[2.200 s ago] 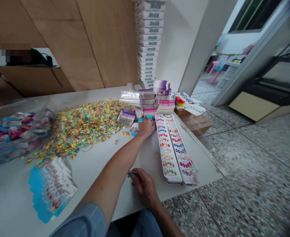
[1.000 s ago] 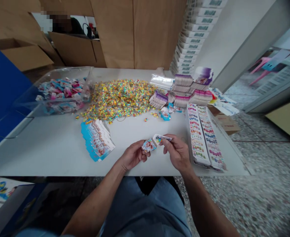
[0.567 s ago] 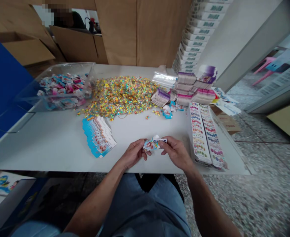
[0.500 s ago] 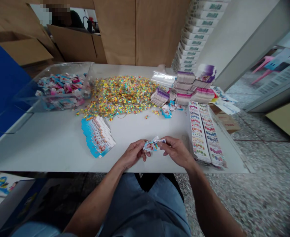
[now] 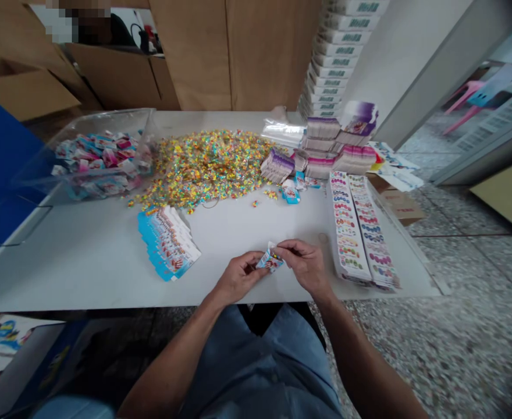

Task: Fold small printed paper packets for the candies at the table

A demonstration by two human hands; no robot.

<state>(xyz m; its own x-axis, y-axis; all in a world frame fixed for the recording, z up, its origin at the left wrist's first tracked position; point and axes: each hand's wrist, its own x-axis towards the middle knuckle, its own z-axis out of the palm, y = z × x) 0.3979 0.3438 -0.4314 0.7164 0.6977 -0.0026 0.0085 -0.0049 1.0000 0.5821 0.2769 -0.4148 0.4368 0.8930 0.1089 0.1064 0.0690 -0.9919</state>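
The white table (image 5: 103, 270) carries a broad pile of multicoloured pieces (image 5: 212, 163) toward its rear. Two stacks of printed strips (image 5: 347, 227) lie at the right; fanned blue-and-white cards (image 5: 169, 241) lie at the left. Near the front edge, the left hand (image 5: 241, 279) and right hand (image 5: 306, 265) both pinch a small printed packet (image 5: 270, 262), tilted between them, the right at its upper edge.
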